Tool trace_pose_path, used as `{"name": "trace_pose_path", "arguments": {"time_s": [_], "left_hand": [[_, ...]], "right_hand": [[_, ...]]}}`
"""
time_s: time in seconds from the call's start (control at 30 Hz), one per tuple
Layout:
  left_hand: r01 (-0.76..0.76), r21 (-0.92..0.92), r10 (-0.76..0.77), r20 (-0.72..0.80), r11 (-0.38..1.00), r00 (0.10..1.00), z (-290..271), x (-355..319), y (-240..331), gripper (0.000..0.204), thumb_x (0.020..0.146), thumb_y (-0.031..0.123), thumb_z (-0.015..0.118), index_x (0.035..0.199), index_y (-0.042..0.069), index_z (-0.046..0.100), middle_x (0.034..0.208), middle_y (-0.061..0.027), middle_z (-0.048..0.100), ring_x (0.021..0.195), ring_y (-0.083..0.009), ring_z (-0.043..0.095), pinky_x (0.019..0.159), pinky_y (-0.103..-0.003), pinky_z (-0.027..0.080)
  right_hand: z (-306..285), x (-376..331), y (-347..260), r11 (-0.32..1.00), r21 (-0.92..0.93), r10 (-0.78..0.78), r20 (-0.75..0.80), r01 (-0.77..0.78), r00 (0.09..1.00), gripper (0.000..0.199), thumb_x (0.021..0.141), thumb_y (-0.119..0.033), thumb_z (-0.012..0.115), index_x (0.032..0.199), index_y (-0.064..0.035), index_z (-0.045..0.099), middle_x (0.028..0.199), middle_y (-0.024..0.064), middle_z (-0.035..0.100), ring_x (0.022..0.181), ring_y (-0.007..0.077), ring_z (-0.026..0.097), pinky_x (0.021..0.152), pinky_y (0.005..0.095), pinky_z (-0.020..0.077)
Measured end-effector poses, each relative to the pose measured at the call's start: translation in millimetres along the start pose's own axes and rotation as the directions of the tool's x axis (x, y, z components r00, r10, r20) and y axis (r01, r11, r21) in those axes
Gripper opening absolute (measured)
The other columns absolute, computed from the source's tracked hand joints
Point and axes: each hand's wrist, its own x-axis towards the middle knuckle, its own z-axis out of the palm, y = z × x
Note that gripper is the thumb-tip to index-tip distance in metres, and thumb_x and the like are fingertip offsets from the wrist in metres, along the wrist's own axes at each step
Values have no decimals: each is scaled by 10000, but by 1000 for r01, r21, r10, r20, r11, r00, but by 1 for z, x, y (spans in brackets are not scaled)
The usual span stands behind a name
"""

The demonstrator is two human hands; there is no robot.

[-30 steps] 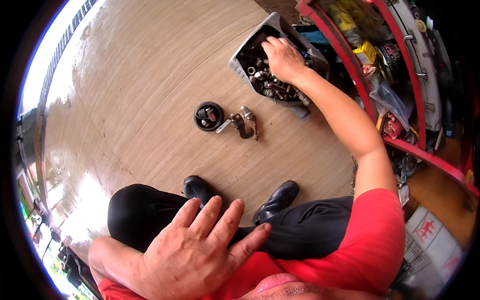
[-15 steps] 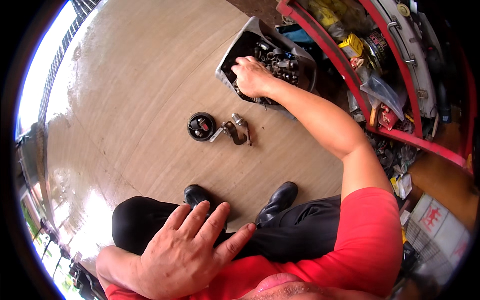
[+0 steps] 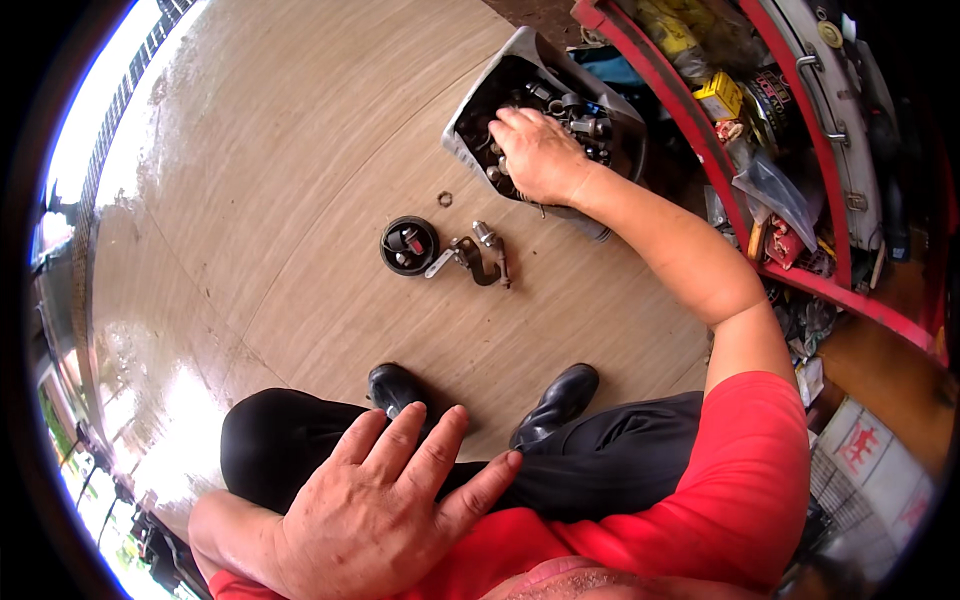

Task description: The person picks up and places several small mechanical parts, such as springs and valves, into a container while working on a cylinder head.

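My right hand (image 3: 541,156) reaches into a grey plastic bin (image 3: 462,148) full of dark metal parts (image 3: 590,128). Its fingers are slightly apart and bent down among the parts, with the fingertips partly hidden. Over my lap, my left hand (image 3: 385,500) is held palm down with its fingers spread and nothing in them. On the floor between bin and shoes lie a round black cup-like part (image 3: 409,246) with small pieces in it, a bent metal bracket (image 3: 480,262) and a silver bolt-like fitting (image 3: 484,233). A small metal ring (image 3: 445,199) lies apart from them, nearer the bin.
A red metal rack (image 3: 690,120) stands right of the bin, holding a yellow box (image 3: 719,97), plastic bags and a grey case (image 3: 822,100). My black shoes (image 3: 556,402) rest on the wood-patterned floor (image 3: 290,180). White boxes (image 3: 865,450) stand at the lower right.
A small metal ring now lies on the floor near the bin, where none was before. My right hand is still in the bin, its fingers less curled. My left hand has hardly moved.
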Motion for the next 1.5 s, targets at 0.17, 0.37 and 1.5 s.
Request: {"name": "trace_pose_path", "arguments": {"time_s": [0.17,0.37,1.5], "left_hand": [[-16,48,17,-17,999,1000,6,-1,-5,526,873,249,548,1393,172,521,1291,-222,541,1123,-381,572,954,-499,463],[-9,21,10,-20,1000,1000,2,4,-3,512,880,209,534,1391,179,532,1275,-210,552,1105,-375,578,941,-490,467],[-15,134,28,-95,991,995,11,-12,-2,517,865,232,542,1377,163,548,1249,-194,560,1095,-349,580,908,-442,479]], "right_hand": [[6,37,32,981,-53,179,-136,-188,974,196,907,-91,449,1022,-7,583,1100,194,613,1042,380,593,932,448,490],[7,100,30,855,-147,518,181,-498,836,298,924,-126,500,1132,-32,691,1201,189,669,1112,356,658,857,514,552],[18,107,61,845,-162,532,165,-509,830,290,845,-72,645,1122,-20,713,1205,213,670,1119,377,654,908,497,541]]}}
